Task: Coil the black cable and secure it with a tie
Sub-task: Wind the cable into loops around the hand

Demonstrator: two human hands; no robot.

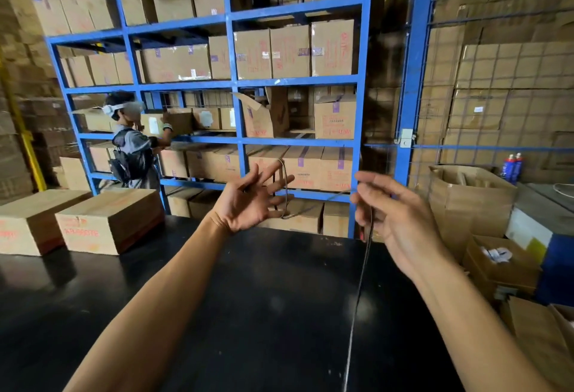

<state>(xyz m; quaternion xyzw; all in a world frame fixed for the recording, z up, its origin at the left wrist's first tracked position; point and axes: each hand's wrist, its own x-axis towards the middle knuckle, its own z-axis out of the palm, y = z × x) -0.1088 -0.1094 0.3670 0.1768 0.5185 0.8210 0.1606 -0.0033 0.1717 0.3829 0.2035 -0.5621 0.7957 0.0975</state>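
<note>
Both of your hands are raised above the black bench (273,298), well clear of its surface. Your left hand (251,202) is palm-up with the fingers spread and straight, and a loop of the black cable (362,270) is draped over those fingers, curving round past the fingertips and back under the palm side. From that loop the cable runs rightward through the air to your right hand (394,217), which has its thumb and forefinger curled together around the strand (the other fingers hang loosely curved). Below the right hand the cable drops in a long thin line down across the bench toward the bottom edge of the view; where it ends you cannot tell.

Between your two forearms the bench top shows as a broad dark, glossy stretch. Its far edge runs just behind your hands, and its right edge falls away beside your right forearm, where open cardboard cartons (497,264) stand on the floor close to the bench. At the left rear of the bench sit two closed cardboard boxes (108,221) side by side, well apart from your left arm.

Beyond the far edge rises a blue steel rack (236,81) packed with cartons. Another person (133,149) stands at the rack on the left, reaching into a shelf, well apart from your hands.
</note>
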